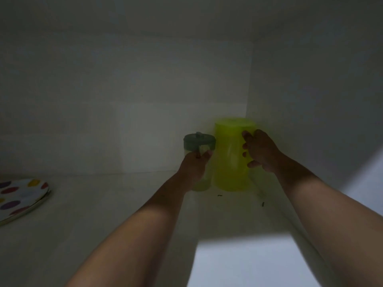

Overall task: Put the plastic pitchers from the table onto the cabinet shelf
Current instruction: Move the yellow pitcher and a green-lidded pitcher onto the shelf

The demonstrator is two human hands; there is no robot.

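Translucent yellow-green plastic pitcher (231,158), grey-lidded clear pitcher (199,145), smooth matt white shelf (103,204).

Both bare forearms reach forward and upward, side by side and well apart. The left hand (194,164) is curled closed, knuckles toward the camera, thumb uppermost. The right hand (262,151) is spread, fingers (246,139) loosely extended and pointing left, palm facing inward.

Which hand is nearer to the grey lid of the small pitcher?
Left. The left hand grips the handle just below the grey lid. The right hand is on the far side of the yellow-green pitcher.
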